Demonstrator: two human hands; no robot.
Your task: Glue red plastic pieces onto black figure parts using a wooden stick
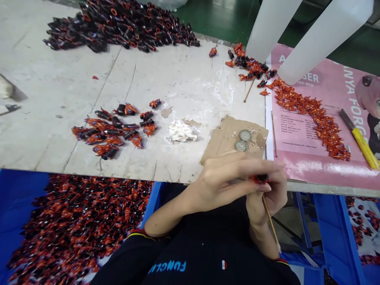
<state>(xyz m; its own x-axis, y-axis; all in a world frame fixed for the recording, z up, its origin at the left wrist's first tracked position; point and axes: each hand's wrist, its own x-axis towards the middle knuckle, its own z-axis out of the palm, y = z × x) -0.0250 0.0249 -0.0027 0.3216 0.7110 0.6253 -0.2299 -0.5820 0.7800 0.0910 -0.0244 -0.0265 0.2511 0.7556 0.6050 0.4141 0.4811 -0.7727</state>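
Close together at the table's front edge, both hands meet around a small red-and-black piece point(260, 179). My left hand point(222, 178) reaches in from the left and pinches this piece between its fingers and thumb. My right hand point(268, 198) is closed on a thin wooden stick point(270, 221), whose pale end points down toward my body. Fingers hide the stick's upper end and most of the piece. Just beyond the hands lies a cardboard scrap point(219, 138) bearing two small round glassy dishes point(245, 135). Left of it is a crumpled white tissue point(181, 131).
Similar pieces form a loose group point(115, 128), a large dark heap point(124, 25) and an orange row point(314, 118) on a pink printed sheet point(297, 158). A yellow cutter point(360, 140) lies right. White cylinders point(323, 37) stand behind. Below is a full blue bin point(18, 198).
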